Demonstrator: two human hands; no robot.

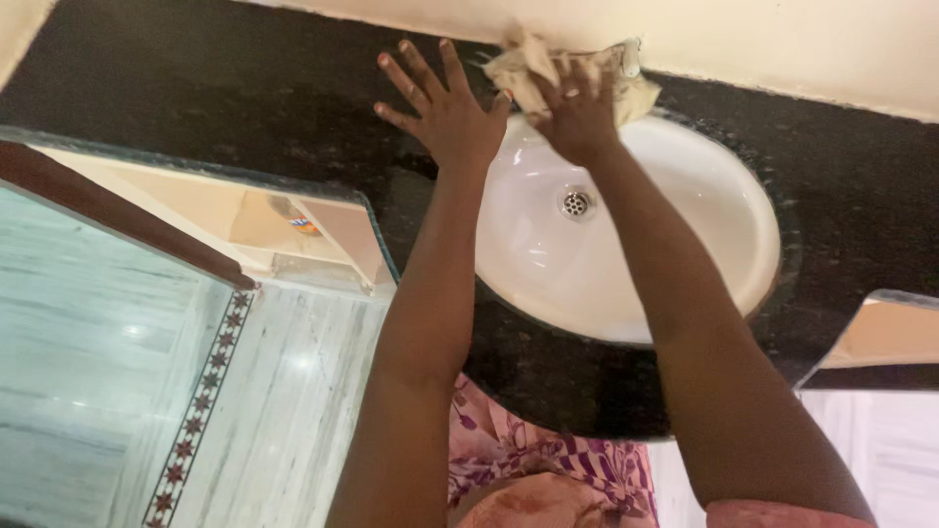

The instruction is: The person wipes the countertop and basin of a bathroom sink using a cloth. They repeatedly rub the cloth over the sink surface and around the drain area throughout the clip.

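A crumpled cream cloth (548,73) is gripped by the closed right hand (579,117) and pressed at the far rim of the white basin (675,225), near the wall. The left hand (445,112) is laid flat and open, 5 fingers spread, on the black stone bench (196,108) just beside the basin. A metal drain (575,203) is seen below the hands.
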